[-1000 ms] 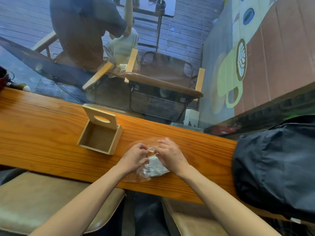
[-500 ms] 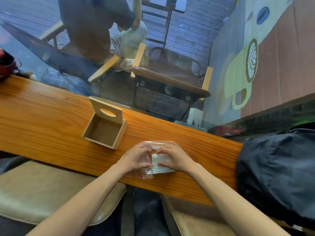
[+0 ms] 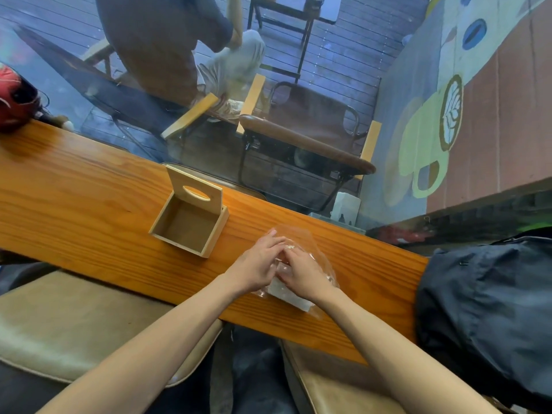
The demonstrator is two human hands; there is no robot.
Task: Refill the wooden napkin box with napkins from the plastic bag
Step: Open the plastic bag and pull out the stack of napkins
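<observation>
Head view shows us, starting far to the left of our hands, the wooden box [image 3: 187, 221] sitting on the counter [image 3: 74, 204] with its lid tipped up and nothing inside. It stands well apart from our left hand [image 3: 257, 265], off to that hand's left and a little beyond it.

Our left hand lies over the near-left part of the plastic bag [image 3: 301, 249], fingers loosely together and curled onto the film; we cannot tell whether they actually pinch it. Touching it on its right, our right hand [image 3: 304, 274] presses down on the bag with bent fingers, and again the exact grip is hidden. The napkins [image 3: 288, 294] show as a white stack inside the bag, just under and nearer to us than the right hand, close to the counter's near edge.

What worries us: the thin film may tear wide or slip if we tug unevenly, and the stack could slide off that near edge. Loose napkins might fan apart and then jam in the box. Farther right, the dark backpack [image 3: 490, 309] crowds the counter, leaving little elbow room.
</observation>
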